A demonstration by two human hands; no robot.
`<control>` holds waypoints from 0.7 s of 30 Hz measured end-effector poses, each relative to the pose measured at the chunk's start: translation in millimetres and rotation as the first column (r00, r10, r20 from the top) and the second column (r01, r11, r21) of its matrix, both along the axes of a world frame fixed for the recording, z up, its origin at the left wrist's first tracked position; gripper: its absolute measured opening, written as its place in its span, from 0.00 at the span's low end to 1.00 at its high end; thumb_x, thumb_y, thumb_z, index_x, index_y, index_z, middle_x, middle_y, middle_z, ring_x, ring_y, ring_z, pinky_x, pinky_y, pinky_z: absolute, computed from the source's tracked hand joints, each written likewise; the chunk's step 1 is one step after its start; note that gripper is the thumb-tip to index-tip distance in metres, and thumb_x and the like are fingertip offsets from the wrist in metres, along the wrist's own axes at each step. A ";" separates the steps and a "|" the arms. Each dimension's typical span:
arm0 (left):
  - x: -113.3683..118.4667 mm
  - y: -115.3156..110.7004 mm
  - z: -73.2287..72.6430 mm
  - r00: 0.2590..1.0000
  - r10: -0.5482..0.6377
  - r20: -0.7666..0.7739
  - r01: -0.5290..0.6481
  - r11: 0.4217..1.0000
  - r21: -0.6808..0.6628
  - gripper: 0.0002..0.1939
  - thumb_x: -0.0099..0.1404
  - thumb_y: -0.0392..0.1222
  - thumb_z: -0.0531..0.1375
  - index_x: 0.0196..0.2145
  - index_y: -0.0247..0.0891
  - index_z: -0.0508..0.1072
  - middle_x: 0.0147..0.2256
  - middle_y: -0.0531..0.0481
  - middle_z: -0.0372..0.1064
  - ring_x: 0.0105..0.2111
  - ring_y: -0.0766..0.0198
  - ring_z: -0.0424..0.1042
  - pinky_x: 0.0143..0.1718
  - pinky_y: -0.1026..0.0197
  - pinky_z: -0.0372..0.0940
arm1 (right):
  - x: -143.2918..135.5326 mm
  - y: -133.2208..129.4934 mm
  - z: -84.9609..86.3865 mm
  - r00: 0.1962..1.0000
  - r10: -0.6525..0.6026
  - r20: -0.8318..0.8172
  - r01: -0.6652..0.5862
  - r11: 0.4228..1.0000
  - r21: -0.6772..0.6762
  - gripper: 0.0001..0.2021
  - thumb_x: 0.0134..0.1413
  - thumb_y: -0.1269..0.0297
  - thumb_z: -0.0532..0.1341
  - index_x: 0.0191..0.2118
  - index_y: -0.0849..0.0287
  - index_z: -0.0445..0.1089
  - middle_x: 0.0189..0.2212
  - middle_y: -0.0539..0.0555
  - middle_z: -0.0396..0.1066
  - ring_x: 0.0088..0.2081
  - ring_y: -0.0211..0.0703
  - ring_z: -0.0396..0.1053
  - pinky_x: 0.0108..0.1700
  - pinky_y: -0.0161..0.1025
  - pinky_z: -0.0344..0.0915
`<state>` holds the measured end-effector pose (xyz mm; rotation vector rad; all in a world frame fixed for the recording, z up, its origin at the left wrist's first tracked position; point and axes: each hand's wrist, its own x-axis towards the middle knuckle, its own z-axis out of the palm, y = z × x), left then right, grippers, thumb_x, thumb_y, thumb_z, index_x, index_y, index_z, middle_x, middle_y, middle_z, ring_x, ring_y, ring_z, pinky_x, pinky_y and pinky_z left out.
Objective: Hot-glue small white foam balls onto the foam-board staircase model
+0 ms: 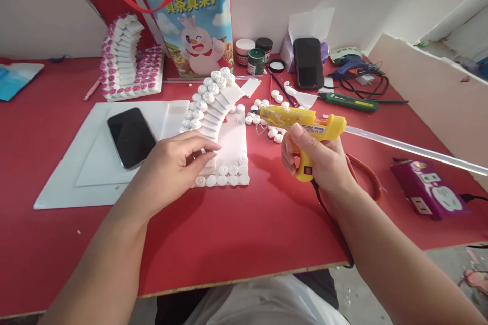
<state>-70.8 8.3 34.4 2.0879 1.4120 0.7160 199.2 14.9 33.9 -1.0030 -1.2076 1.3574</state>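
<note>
My right hand point(318, 155) grips a yellow hot glue gun point(290, 118) with a long clear glue stick coming out of its back. The nozzle points left, toward the model. My left hand point(179, 162) is curled round the lower end of a white curved staircase model point(213, 106), thumb and fingers close together; what lies under the fingers is partly hidden. White rosettes line the outer edge of the stairs. The model stands on a white base board point(234, 142) with rosettes along its front edge. Loose white rosettes point(276, 134) lie beneath and beside the nozzle.
A black phone point(131, 137) lies on white boards at left. Behind stand a pink-and-white stair model point(129, 61), a colourful gift bag point(198, 25) and paint jars point(256, 61). To the right are a second phone point(308, 63), a green tool point(351, 101) and a purple power socket point(429, 190).
</note>
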 end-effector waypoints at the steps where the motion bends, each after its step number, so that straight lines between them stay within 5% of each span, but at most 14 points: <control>1: 1.0 -0.1 -0.9 1.000 -0.001 0.014 0.001 1.000 -0.018 0.10 0.72 0.44 0.60 0.41 0.40 0.81 0.44 0.47 0.81 0.43 0.57 0.79 0.44 0.58 0.71 | -0.2 0.1 0.1 1.000 0.002 0.000 -0.002 1.000 0.002 0.25 0.55 0.44 0.73 0.22 0.58 0.69 0.18 0.47 0.62 0.17 0.34 0.62 0.15 0.35 0.60; 10: 9.8 -1.7 -8.0 0.990 -0.127 -0.058 0.118 0.983 -0.142 0.11 0.73 0.44 0.59 0.34 0.41 0.78 0.37 0.50 0.79 0.38 0.59 0.78 0.43 0.57 0.68 | 2.9 -0.8 -3.9 1.000 0.018 0.024 -0.019 1.000 0.009 0.24 0.59 0.45 0.71 0.22 0.58 0.70 0.18 0.48 0.63 0.17 0.34 0.63 0.17 0.35 0.60; 21: 9.9 -1.5 -13.6 0.987 -0.142 -0.071 0.134 0.985 -0.111 0.11 0.73 0.41 0.57 0.33 0.40 0.77 0.36 0.50 0.79 0.36 0.60 0.78 0.41 0.57 0.66 | 1.3 -0.1 -0.8 1.000 0.023 -0.011 -0.023 1.000 0.000 0.25 0.56 0.45 0.73 0.22 0.59 0.70 0.17 0.48 0.63 0.17 0.34 0.63 0.16 0.35 0.59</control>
